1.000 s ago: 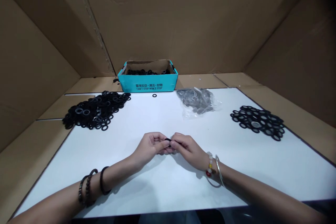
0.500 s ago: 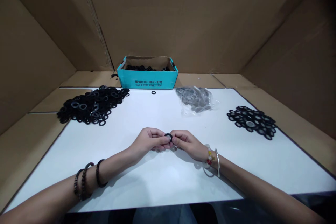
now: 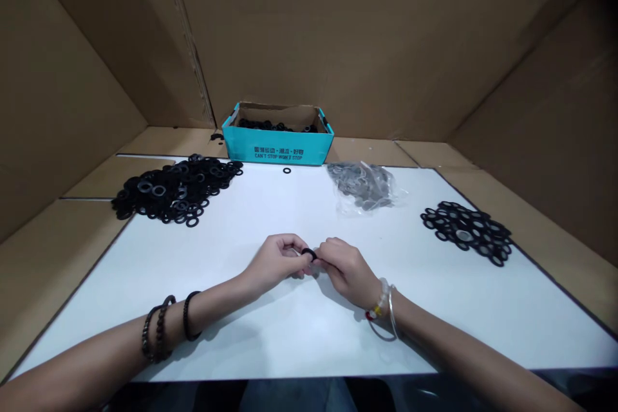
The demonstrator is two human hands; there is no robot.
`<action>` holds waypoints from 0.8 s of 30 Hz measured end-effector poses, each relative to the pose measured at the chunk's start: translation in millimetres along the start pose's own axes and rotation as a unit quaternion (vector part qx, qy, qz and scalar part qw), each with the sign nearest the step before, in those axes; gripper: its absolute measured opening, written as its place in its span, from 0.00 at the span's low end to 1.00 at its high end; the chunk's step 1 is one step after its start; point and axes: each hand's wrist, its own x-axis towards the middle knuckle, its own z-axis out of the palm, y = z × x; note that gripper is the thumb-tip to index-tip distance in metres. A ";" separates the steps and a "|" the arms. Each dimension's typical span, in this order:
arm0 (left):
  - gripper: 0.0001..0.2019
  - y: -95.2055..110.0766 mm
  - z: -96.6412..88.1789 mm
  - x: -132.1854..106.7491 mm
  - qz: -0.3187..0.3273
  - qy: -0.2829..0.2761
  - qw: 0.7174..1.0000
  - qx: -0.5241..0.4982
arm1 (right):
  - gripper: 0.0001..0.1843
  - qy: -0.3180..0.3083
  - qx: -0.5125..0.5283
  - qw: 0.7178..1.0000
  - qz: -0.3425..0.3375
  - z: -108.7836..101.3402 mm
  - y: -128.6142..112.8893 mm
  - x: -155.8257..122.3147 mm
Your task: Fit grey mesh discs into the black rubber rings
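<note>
Over the white tabletop, a small black rubber ring (image 3: 309,252) is pinched between the thumb and fingers of my left hand (image 3: 277,262). My right hand (image 3: 348,268) is closed, its thumb and forefinger meeting the right edge of the same ring. The ring is tilted, and my fingers cover part of it. Beyond my hands, one loose black ring (image 3: 287,170) lies flat. A large heap of black rings (image 3: 168,190) is at the left, and a smaller spread of black rings with greyish centres (image 3: 466,232) lies at the right.
A turquoise box (image 3: 277,146) holding more black rings stands at the back. Right of it lies a clear plastic bag (image 3: 364,187) of thin grey pieces. Cardboard walls (image 3: 338,32) enclose the white table (image 3: 232,347) on the left, back and right.
My right hand has turned over, knuckles more upward, at the ring's edge. The ring has tipped to a flatter angle in my left fingers. The whole view has shifted slightly.
</note>
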 end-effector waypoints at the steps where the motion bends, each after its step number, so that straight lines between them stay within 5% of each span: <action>1: 0.12 0.2 0.4 -0.2 0.002 0.002 1.000 0.002 | 0.13 0.001 -0.036 0.999 -0.017 -0.3 0.4 -0.5; 4: 0.12 0.0 0.0 0.2 0.007 -0.005 1.000 0.008 | 0.12 -0.011 -0.080 0.996 -0.030 -2.8 0.6 -0.6; 9: 0.12 -2.7 -6.6 3.3 0.016 -0.049 0.999 0.015 | 0.09 -0.032 0.034 0.998 0.047 -7.0 -2.1 2.8; 14: 0.10 0.1 -9.8 4.5 0.013 -0.069 0.997 0.040 | 0.09 -0.032 0.010 0.999 0.022 -5.1 0.2 3.0; 24: 0.11 -10.7 -6.6 7.3 0.055 -0.003 0.998 0.040 | 0.10 0.004 -0.025 1.000 0.015 -1.4 -7.1 -0.9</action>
